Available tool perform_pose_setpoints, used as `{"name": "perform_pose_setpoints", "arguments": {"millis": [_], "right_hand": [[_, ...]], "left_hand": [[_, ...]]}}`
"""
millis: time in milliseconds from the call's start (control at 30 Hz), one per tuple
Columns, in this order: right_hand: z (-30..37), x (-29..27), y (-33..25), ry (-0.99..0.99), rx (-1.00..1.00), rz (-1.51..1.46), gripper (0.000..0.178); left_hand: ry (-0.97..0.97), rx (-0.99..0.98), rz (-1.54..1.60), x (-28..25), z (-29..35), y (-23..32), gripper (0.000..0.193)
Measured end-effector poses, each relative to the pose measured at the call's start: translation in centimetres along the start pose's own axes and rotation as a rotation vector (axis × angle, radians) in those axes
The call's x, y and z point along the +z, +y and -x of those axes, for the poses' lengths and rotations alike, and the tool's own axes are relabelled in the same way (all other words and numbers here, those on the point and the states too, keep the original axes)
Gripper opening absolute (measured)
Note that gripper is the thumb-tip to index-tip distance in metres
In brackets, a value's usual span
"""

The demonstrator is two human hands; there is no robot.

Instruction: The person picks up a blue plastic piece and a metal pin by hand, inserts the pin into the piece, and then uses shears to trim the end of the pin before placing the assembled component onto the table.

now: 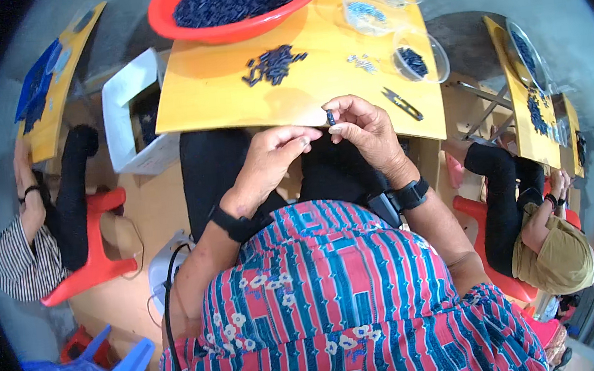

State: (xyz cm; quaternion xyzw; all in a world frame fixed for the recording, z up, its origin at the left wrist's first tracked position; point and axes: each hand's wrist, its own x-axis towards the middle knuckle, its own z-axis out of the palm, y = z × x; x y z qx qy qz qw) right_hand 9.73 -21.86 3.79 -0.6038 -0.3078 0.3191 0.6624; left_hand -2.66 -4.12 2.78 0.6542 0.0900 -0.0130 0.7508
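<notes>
Just off the near edge of the yellow table (pixel 209 87), my right hand (pixel 367 132) pinches a small dark blue, tube-like piece (pixel 330 117) upright between thumb and forefinger. My left hand (pixel 266 165) is close beside it to the left, its thumb and fingertips pressed together. Whatever those fingertips hold, if anything, is too small to make out. A loose pile of similar dark pieces (pixel 275 64) lies on the table beyond my hands. To the right of my right hand rests a pair of black thread snips (pixel 402 104).
A red basin (pixel 243 30) heaped with dark pieces stands at the back. Clear tubs (pixel 443 64) and small silvery bits (pixel 364 63) are at the right. A white box (pixel 115 117) sits left of the table. Co-workers sit on the left (pixel 21 255) and right (pixel 553 250).
</notes>
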Motion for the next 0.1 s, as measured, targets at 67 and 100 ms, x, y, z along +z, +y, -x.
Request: {"name": "perform_pose_setpoints", "arguments": {"millis": [67, 100], "right_hand": [[0.1, -1.1, -0.3, 0.137, -0.046, 0.044, 0.030], [-0.1, -1.7, -0.6, 0.220, -0.097, 0.210, 0.031]], "left_hand": [[0.063, -0.045, -0.035, 0.1, 0.6, 0.0, 0.024], [0.042, -0.030, -0.034, 0.5, -0.2, 0.0, 0.024]]}}
